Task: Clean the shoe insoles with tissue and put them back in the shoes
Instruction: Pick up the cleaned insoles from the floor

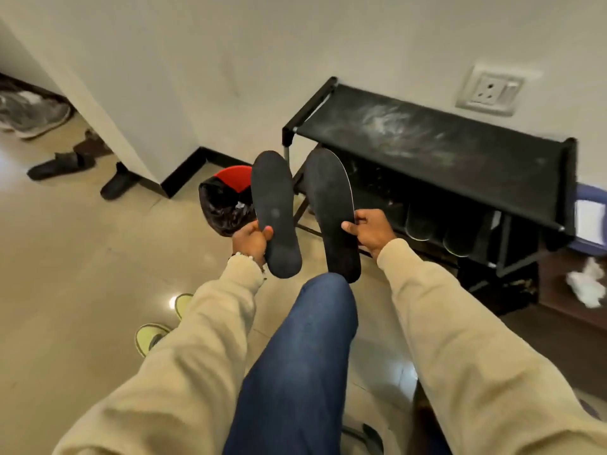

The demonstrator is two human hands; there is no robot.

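Up in front of the black shoe rack, the left hand grips one dark insole and the right hand grips the other insole. Left of the rack, a bin holds a black liner; crumpled tissue lies right of it.

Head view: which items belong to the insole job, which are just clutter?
Job:
left hand holding left insole
right hand holding right insole
crumpled tissue
yellow-green shoes

Clutter:
black shoe rack
bin with black liner
black slippers
wall socket
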